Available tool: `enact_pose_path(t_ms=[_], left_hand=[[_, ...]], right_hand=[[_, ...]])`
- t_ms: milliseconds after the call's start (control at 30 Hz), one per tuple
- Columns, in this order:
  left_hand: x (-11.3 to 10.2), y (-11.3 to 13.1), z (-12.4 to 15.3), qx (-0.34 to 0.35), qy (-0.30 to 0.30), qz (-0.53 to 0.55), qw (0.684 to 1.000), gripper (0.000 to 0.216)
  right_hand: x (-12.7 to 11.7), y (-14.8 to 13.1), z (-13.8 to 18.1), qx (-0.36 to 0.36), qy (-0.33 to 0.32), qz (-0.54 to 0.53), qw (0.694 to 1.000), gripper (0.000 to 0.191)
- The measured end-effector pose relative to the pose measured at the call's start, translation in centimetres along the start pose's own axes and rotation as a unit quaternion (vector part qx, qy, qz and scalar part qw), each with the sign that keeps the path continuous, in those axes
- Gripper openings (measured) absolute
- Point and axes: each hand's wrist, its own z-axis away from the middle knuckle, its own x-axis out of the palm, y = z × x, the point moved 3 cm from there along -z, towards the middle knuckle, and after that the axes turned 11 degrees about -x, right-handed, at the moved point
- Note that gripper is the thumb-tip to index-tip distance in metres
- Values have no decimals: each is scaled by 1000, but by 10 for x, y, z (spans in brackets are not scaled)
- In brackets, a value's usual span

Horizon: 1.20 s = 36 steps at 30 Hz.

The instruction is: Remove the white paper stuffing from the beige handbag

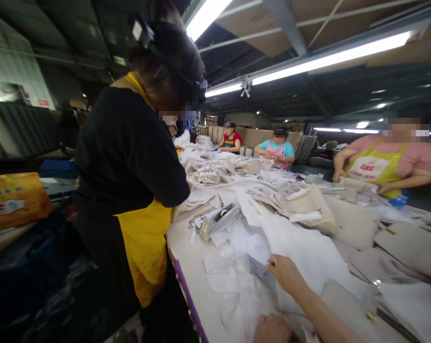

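Note:
A thin, translucent white plastic bag lies crumpled on the table at the front, with a greyish folded part near its upper right. My right hand reaches in from the lower right and pinches the bag's edge beside that part. At the bottom edge of the view, my left hand is closed on the bag's near side, its fingers curled and partly cut off. A clear tape dispenser stands beyond the bag. White padding sheet spreads beyond my right hand.
Beige bag pieces cover the table's right side. A person in a yellow apron stands close on the left, bent over the table. Across it work several others, one in a pink top. The table's edge has purple trim.

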Motion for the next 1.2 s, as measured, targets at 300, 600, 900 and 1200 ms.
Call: enact_pose_path(t_ms=[300,600,900,1200], left_hand=[[-8,7,15,-23,7,-116,993,32],[-26,-10,2,-88,155,329,927,15],[-65,-13,-21,-157,128,520,830,27],[-59,-23,-29,-168,168,516,823,15]], right_hand=[[-7,-3,6,18,13,-15,1000,10],[-14,-11,12,-31,-10,-100,994,21],[-9,-22,21,-43,-32,-123,991,23],[0,-17,22,-9,-10,-136,991,13]])
